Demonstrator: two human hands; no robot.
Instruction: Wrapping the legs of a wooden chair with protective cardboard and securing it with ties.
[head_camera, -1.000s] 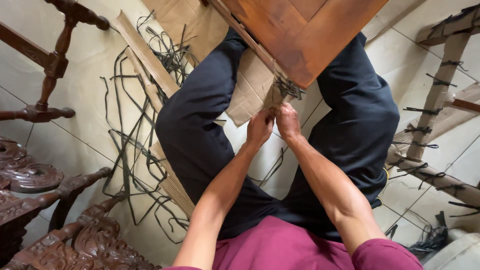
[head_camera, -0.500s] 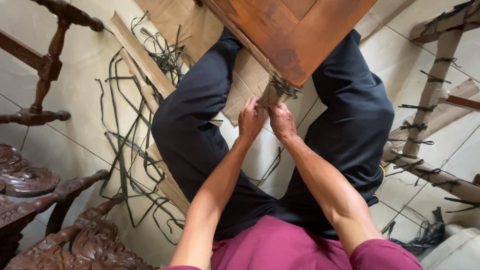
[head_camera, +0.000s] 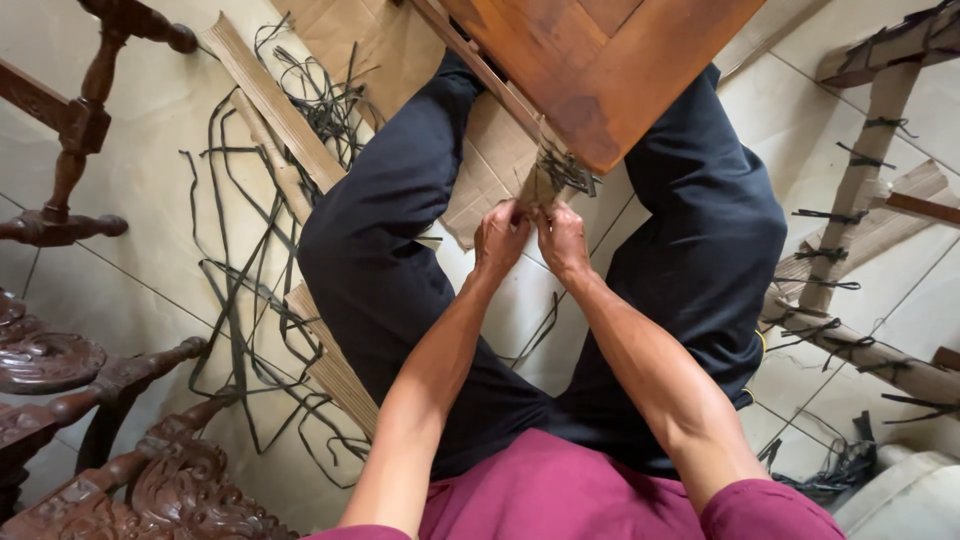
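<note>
Under the wooden table's corner (head_camera: 585, 150), left hand (head_camera: 500, 240) and right hand (head_camera: 563, 240) pinch closed on the cardboard-wrapped leg (head_camera: 540, 185), both equally near, its length running away from them.

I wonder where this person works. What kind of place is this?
Probably a furniture packing workshop: carved wooden furniture, cardboard-wrapped legs tied with dark straps, and loose straps on the tiled floor.

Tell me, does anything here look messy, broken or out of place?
Yes: dark plastic straps lie in a loose tangle on the tiled floor, mixed with cardboard strips. More cut strap ends bunch at the cardboard-wrapped leg under the wooden tabletop, where both the left hand and right hand grip. Nothing looks broken.
</note>
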